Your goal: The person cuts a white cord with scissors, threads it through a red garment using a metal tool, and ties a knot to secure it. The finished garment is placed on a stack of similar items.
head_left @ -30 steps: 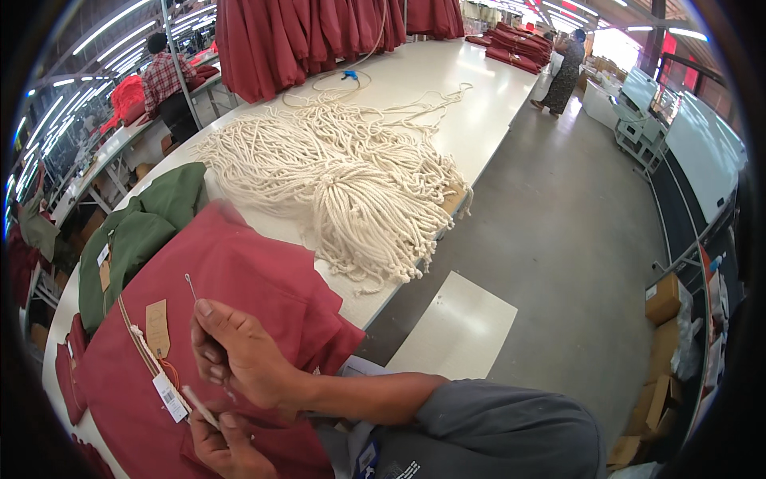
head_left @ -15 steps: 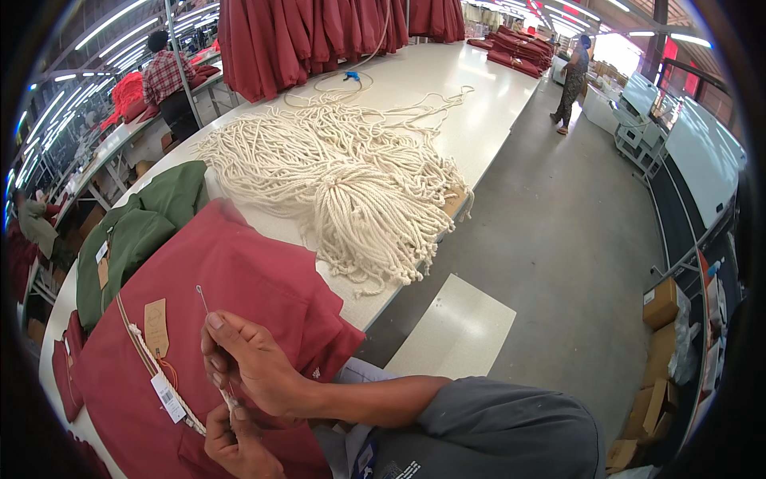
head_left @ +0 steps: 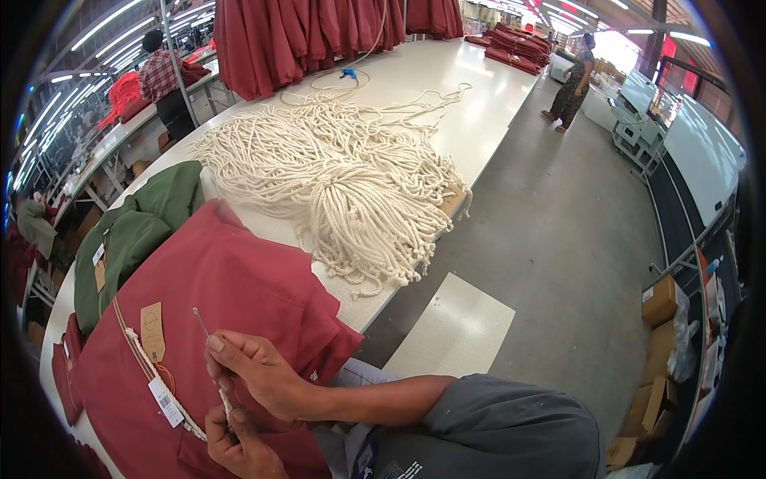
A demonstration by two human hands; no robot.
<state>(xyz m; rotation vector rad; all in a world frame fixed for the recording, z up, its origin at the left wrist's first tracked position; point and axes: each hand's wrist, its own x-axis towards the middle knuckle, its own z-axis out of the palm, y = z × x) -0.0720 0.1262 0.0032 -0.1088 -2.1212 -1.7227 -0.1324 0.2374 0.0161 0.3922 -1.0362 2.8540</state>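
A dark red garment (head_left: 215,271) lies spread over the near left of the table, under both my hands. My right hand (head_left: 267,379) pinches a thin metal rod with a small loop at its tip (head_left: 200,319), pointing up and left. Just below, my left hand (head_left: 246,447) is closed around the end of a white cord (head_left: 227,405), close to the right fingers. Whether cord and rod are joined is hidden by my fingers. White cord (head_left: 144,351) also runs along the garment's opening, beside a brown paper tag (head_left: 152,331) and a white label (head_left: 165,401).
A big heap of knotted cream cords (head_left: 343,176) covers the middle of the table (head_left: 447,72). Folded green garments (head_left: 140,231) lie at the left. Red garments (head_left: 307,40) hang over the far side. A person (head_left: 570,84) stands in the aisle; cardboard boxes (head_left: 658,327) line the right.
My right hand and the looped rod have dipped slightly toward my left hand. My left hand stays nearly in place. The person in the aisle has shifted a little to the left.
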